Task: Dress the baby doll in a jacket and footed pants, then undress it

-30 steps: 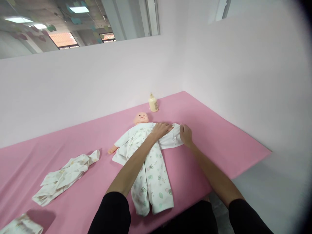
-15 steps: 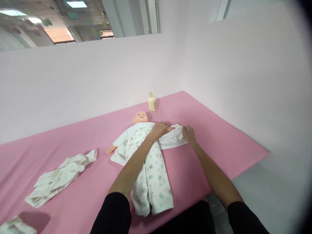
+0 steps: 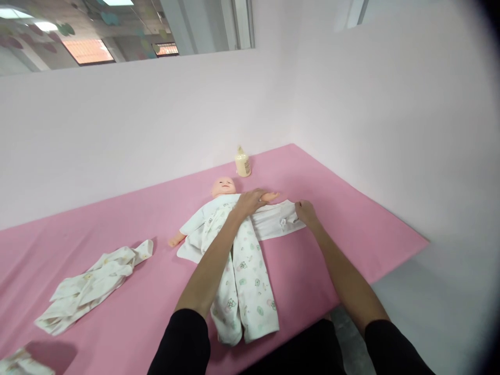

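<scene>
A baby doll (image 3: pixel 223 186) lies on its back on the pink table (image 3: pixel 351 219), dressed in a white printed romper (image 3: pixel 244 281). My left hand (image 3: pixel 249 201) rests on the doll's shoulder and upper arm; the doll's bare hand (image 3: pixel 270 196) sticks out past my fingers. My right hand (image 3: pixel 305 212) pinches the outer edge of the white garment flap (image 3: pixel 277 224), which is spread out flat to the right and shows a snap button.
A small cream bottle (image 3: pixel 242 162) stands at the back by the wall. A crumpled printed garment (image 3: pixel 91 284) lies at the left, another piece of cloth (image 3: pixel 21 362) at the bottom left corner. White walls close the back and right sides.
My right hand has pulled the white flap further out to the right, and the doll's bare hand has come out from under it. My left hand stays on the doll's shoulder.
</scene>
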